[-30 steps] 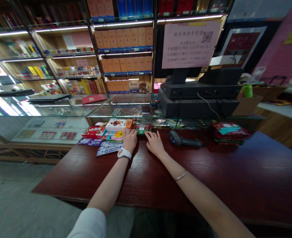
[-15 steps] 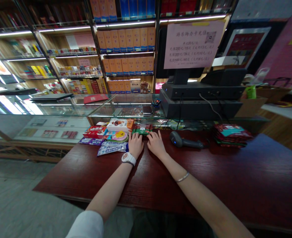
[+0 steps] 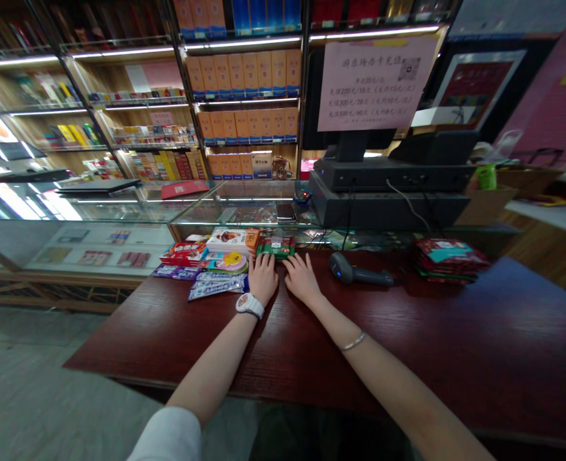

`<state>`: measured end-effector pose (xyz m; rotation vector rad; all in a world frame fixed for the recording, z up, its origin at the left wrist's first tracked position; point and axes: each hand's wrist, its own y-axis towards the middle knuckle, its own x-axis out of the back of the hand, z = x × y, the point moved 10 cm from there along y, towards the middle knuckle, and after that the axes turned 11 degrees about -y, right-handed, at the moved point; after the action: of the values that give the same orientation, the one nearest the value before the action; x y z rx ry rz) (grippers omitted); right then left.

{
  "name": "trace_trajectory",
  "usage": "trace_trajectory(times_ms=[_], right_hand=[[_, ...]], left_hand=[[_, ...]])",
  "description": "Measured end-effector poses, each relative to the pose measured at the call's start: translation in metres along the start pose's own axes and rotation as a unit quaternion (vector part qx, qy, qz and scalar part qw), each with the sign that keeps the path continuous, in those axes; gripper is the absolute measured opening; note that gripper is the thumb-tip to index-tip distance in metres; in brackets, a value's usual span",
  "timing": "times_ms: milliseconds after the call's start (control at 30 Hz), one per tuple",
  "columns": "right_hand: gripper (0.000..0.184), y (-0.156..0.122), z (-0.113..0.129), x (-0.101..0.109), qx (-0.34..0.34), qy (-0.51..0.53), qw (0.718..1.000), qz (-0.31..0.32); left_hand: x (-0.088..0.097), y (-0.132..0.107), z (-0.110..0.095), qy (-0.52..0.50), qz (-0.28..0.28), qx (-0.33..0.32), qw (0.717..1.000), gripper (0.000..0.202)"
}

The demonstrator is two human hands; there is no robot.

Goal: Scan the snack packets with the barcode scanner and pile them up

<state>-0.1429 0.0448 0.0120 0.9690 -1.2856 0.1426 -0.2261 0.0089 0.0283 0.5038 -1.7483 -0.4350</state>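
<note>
Packet, red and green, lies on the far edge of a dark red wooden table, just beyond both hands; contact with the fingertips cannot be told. Left hand, with a white watch, rests palm down, its fingers extended and open, gripping nothing. Right hand, with a thin bangle, rests palm down just beside it, also open and empty. Left of the hands: round yellow-and-pink packet, white box, red box, blue-and-white sachets. Right of the hands: black barcode scanner lying on its side, then a stack of red pouches. Beyond the table: glass display case, black till under a pink notice, and shelves of orange cartons.
</note>
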Motion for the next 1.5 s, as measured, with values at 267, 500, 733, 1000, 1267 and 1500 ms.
trace_trajectory(times_ms=[267, 500, 733, 1000, 1267, 1500], right_hand=[[0.043, 0.002, -0.003, 0.006, -0.030, 0.024, 0.999, 0.006], [0.064, -0.001, -0.019, -0.013, -0.085, 0.033, 0.995, 0.038], [0.064, -0.002, -0.018, -0.033, -0.084, 0.061, 0.986, 0.133], [0.066, -0.003, -0.017, -0.030, -0.095, 0.084, 0.981, 0.148], [0.068, -0.006, -0.038, 0.006, -0.065, 0.145, 0.985, 0.061], [0.056, -0.042, -0.069, 0.072, -0.017, 0.095, 0.995, -0.039]], left_hand=[[0.000, -0.002, 0.005, -0.002, 0.008, 0.040, 0.999, 0.050], [-0.002, 0.001, 0.010, -0.014, 0.013, 0.034, 0.999, 0.058], [-0.016, -0.002, 0.017, 0.020, 0.061, 0.067, 0.996, 0.061], [-0.018, 0.000, 0.018, 0.026, 0.068, 0.066, 0.995, 0.061], [-0.003, 0.002, -0.019, 0.020, 0.051, -0.033, 0.998, 0.061], [0.002, 0.001, -0.076, -0.029, 0.055, -0.098, 0.993, 0.068]])
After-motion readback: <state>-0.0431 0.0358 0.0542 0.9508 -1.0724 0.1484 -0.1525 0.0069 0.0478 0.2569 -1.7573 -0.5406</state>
